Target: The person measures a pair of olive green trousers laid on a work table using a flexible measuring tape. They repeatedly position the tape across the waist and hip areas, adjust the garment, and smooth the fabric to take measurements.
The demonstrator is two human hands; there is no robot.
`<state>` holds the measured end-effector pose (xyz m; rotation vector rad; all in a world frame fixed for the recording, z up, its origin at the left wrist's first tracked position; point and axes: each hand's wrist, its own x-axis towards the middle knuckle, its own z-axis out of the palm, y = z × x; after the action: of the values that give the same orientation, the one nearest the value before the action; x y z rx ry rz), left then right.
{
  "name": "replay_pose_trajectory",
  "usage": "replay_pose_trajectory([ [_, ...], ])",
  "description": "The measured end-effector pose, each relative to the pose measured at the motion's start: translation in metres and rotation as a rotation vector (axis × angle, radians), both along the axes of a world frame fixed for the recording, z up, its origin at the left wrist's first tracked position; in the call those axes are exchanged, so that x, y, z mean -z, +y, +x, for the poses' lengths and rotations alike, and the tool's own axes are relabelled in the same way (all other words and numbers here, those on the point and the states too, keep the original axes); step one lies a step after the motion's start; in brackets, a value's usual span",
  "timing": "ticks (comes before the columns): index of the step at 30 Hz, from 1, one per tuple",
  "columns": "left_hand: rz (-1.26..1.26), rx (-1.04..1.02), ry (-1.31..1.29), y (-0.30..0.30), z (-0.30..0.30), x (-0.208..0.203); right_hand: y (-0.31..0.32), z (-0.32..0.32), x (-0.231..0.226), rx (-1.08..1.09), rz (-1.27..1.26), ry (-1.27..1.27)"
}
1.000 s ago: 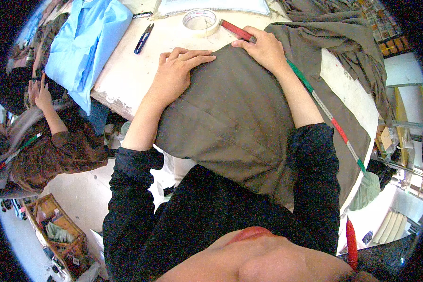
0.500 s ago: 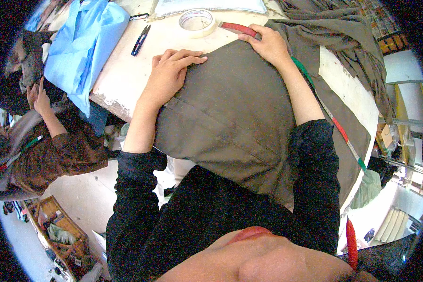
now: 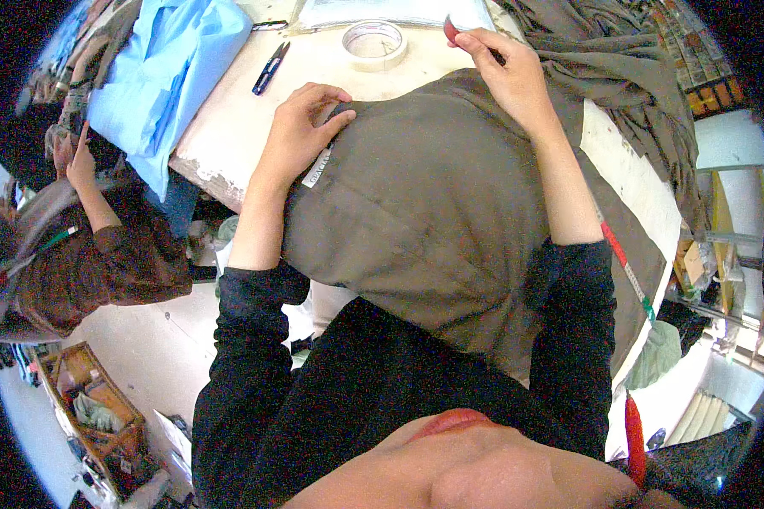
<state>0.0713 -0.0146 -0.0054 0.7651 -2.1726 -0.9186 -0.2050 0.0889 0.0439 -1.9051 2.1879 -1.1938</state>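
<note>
A piece of olive-brown fabric [image 3: 424, 204] hangs from the white table [image 3: 255, 127] over its near edge. My left hand [image 3: 301, 127] presses flat on the fabric's upper left corner, beside a small white label [image 3: 318, 167]. My right hand [image 3: 505, 72] rests at the fabric's top edge and pinches a red-tipped marking tool [image 3: 452, 30]. A coloured measuring tape [image 3: 624, 259] runs down the fabric's right side.
A roll of white tape [image 3: 374, 44], dark blue thread snips [image 3: 270, 68] and a light blue garment [image 3: 165, 81] lie on the table. More olive cloth [image 3: 628, 76] is heaped at the right. Another person [image 3: 85, 246] sits at the left. A wooden crate [image 3: 89, 407] stands on the floor.
My right hand has lifted the red-tipped tool off the table and holds it at the fabric's top edge. My left hand has curled slightly on the fabric's corner.
</note>
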Motion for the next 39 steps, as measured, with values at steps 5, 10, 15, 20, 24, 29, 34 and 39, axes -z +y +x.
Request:
replay_pose_trajectory([
  [5, -0.003, -0.018, -0.066, -0.003, 0.0, -0.002, -0.016, 0.055, 0.002, -0.376, 0.047, -0.39],
  [10, 0.034, -0.083, -0.062, -0.002, 0.0, 0.0, -0.02, 0.077, 0.04, -0.183, 0.3, -0.189],
  [15, 0.052, -0.094, -0.076, -0.005, 0.002, 0.0, -0.017, 0.076, 0.045, -0.144, 0.355, -0.167],
  [20, 0.091, -0.13, -0.06, -0.007, -0.001, -0.001, -0.018, 0.078, 0.043, -0.113, 0.387, -0.137],
  [24, 0.208, -0.121, -0.056, -0.006, -0.002, -0.001, -0.018, 0.079, 0.046, -0.103, 0.345, -0.094],
  [29, 0.086, -0.116, -0.073, -0.009, -0.001, 0.001, -0.016, 0.079, 0.043, -0.151, 0.328, -0.085],
  [34, 0.065, -0.127, -0.112, -0.008, -0.001, 0.002, -0.01, 0.046, 0.032, -0.446, 0.284, -0.189],
  [39, 0.08, -0.124, -0.197, -0.007, 0.0, -0.003, -0.012, 0.025, 0.035, -0.518, 0.336, -0.218],
])
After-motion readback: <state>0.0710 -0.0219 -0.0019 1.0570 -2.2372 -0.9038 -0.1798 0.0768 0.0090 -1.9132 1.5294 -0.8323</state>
